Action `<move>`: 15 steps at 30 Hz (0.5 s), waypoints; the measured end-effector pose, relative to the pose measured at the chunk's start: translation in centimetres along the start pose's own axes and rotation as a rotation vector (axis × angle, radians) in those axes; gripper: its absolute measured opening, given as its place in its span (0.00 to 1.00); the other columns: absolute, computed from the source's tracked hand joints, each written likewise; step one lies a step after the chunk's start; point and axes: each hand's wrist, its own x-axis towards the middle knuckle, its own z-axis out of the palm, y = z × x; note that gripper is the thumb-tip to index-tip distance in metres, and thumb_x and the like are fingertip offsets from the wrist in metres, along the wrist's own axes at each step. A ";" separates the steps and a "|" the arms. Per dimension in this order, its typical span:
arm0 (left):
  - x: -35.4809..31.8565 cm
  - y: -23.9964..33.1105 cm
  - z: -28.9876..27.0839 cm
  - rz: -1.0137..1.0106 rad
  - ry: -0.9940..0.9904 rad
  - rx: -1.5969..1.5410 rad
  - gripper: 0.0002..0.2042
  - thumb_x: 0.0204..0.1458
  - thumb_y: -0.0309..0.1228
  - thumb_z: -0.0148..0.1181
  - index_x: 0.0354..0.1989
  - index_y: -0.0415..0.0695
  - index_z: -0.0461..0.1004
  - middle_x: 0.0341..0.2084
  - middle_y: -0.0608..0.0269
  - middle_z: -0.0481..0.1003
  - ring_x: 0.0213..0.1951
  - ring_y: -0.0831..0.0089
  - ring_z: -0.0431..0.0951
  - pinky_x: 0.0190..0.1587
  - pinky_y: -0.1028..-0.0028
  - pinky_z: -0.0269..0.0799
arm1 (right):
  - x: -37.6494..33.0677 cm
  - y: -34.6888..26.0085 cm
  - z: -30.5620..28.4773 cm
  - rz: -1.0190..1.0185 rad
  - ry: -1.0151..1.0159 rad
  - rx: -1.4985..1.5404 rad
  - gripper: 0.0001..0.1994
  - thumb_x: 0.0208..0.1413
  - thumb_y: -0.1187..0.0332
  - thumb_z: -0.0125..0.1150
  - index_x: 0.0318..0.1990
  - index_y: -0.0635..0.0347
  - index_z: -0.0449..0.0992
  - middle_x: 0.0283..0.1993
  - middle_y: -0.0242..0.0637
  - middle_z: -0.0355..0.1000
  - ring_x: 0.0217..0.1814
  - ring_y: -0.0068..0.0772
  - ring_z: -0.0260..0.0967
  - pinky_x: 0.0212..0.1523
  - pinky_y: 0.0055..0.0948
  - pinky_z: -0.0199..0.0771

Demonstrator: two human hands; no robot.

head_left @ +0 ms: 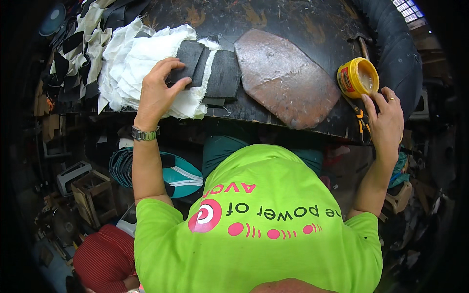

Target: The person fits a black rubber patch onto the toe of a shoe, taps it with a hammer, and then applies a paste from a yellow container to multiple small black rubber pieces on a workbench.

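Note:
My left hand (163, 83), a metal watch at its wrist, is at the left end of a dark grey fabric piece (198, 63). Its thumb and bent fingers grip the end of that piece, which lies on a spread of white frayed-edge cloth (139, 61). Another dark piece (223, 73) overlaps to the right. Beside my right hand (387, 117) stands an open yellow tub (349, 80) with pale, cloudy contents. The fingers of this hand are apart, their tips at the tub's near rim; no held thing shows between them.
A brown, worn angular board (288, 78) lies mid-table. Orange-handled scissors (362, 122) are at the table's near right edge, and a hammer (363, 46) lies behind the tub. Black and cream strips (83, 53) heap at far left. Teal shoe-shaped pieces (181, 176) hang below the table.

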 end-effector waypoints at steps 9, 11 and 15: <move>-0.1 0.6 2.3 -0.030 0.077 0.226 0.14 0.47 0.30 0.71 0.41 0.39 0.79 0.41 0.54 0.80 0.44 0.56 0.81 0.47 0.67 0.76 | 1.2 -8.0 1.5 -0.164 -0.093 0.951 0.27 0.53 0.73 0.71 0.62 0.54 0.75 0.45 0.37 0.77 0.36 0.26 0.70 0.38 0.26 0.73; 0.0 0.4 2.4 -0.066 0.083 0.156 0.12 0.48 0.29 0.69 0.40 0.39 0.79 0.41 0.53 0.80 0.43 0.56 0.82 0.46 0.67 0.76 | 2.6 -11.7 3.5 -0.250 -0.252 1.213 0.34 0.52 0.73 0.71 0.69 0.46 0.68 0.47 0.38 0.77 0.43 0.30 0.72 0.45 0.27 0.75; 0.1 -0.8 1.7 -0.024 0.149 -0.072 0.08 0.51 0.27 0.66 0.37 0.38 0.79 0.39 0.54 0.80 0.39 0.58 0.82 0.44 0.67 0.77 | 7.5 -20.8 7.4 -0.604 -0.111 1.296 0.44 0.50 0.81 0.68 0.74 0.41 0.58 0.53 0.39 0.76 0.52 0.36 0.73 0.60 0.39 0.71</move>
